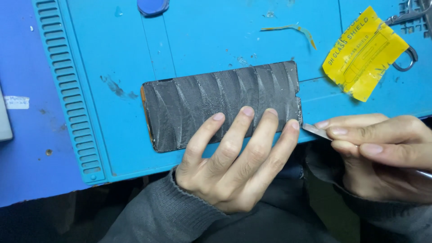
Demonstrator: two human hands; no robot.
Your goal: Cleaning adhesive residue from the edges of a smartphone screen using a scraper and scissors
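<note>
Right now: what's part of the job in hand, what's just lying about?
In use: dark ribbed phone panel, pinned by left hand; thin metal blade in right hand, at the panel's corner.
Lying about: yellow packet, metal tool, blue disc, film strip.

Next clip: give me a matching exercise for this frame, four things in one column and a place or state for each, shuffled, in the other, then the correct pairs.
Things:
1. dark ridged slab
2. yellow packet
3. thin metal blade
4. left hand

Places or states:
A. crumpled, lying at the mat's upper right
B. pinched in the right hand, tip at the slab's lower right corner
C. fingers spread flat, pressing on the slab's lower edge
D. lying flat in the middle of the blue mat

Pairs: 1-D, 2-A, 3-B, 4-C
</note>
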